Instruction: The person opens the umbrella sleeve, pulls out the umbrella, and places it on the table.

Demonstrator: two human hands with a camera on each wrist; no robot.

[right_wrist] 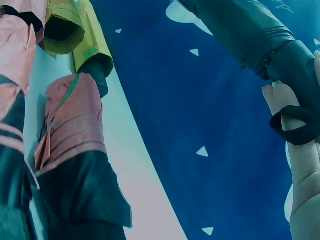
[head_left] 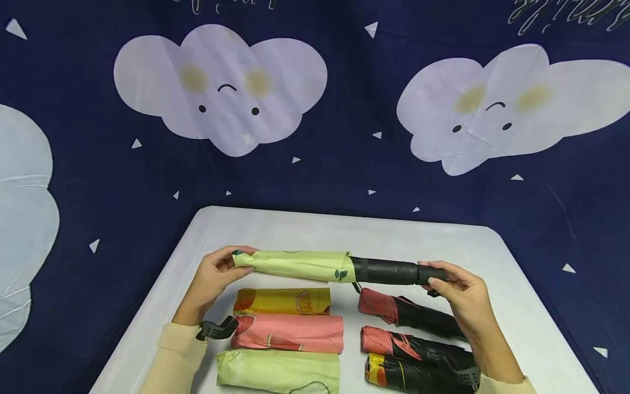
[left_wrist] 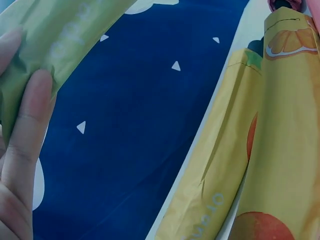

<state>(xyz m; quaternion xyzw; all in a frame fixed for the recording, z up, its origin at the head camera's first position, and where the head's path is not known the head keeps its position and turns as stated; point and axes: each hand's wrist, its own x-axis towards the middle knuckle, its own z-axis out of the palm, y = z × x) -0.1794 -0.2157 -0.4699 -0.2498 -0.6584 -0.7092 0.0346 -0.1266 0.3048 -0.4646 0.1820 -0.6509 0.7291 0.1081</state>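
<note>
Both hands hold one folded umbrella level above the white table (head_left: 305, 227). A light green sleeve (head_left: 295, 265) covers its left half, and my left hand (head_left: 216, 276) pinches that sleeve's end; the green fabric (left_wrist: 55, 35) lies against my fingers (left_wrist: 27, 115) in the left wrist view. The black umbrella (head_left: 391, 272) sticks out of the sleeve to the right. My right hand (head_left: 460, 293) grips its handle end. In the right wrist view the dark umbrella body (right_wrist: 250, 30) runs to my fingers (right_wrist: 305, 165), with a black strap loop (right_wrist: 295, 125) over one finger.
On the table below lie three sleeves in a column: yellow (head_left: 283, 301), pink (head_left: 290, 332), light green (head_left: 278, 372). To their right lie three folded black umbrellas with red or yellow edges (head_left: 408, 314) (head_left: 413, 347) (head_left: 418, 377). A dark blue cloud-print backdrop (head_left: 344, 137) hangs behind.
</note>
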